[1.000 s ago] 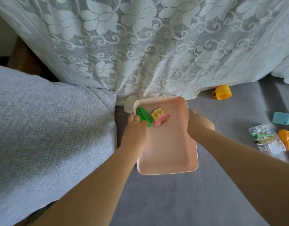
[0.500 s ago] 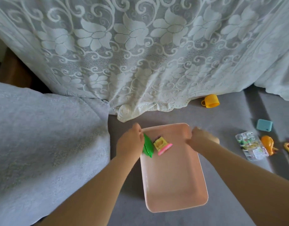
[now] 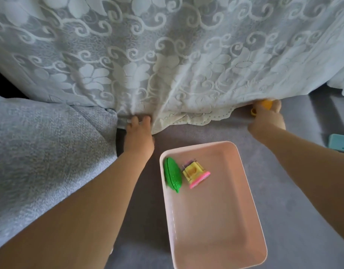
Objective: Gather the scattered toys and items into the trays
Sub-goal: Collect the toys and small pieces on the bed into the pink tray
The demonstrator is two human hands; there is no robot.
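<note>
Head view: the pink tray (image 3: 215,220) lies on the grey floor (image 3: 295,220), with a green toy (image 3: 172,174) and a yellow-and-pink toy (image 3: 196,173) near its far left corner. The left hand (image 3: 139,134) pinches the lace curtain's (image 3: 167,65) hem. The right hand (image 3: 267,118) is wrapped around the yellow cup (image 3: 265,104) at the hem. A blue block (image 3: 340,142) sits at the right edge.

I see the pink tray (image 3: 215,220) on the grey floor (image 3: 303,220), holding a green toy (image 3: 172,174) and a yellow-and-pink toy (image 3: 195,173) side by side at its far end. My left hand (image 3: 139,136) touches the lace curtain's hem (image 3: 186,117). My right hand (image 3: 267,119) closes around the yellow cup (image 3: 265,103). A blue block (image 3: 340,142) lies at the right edge.
</note>
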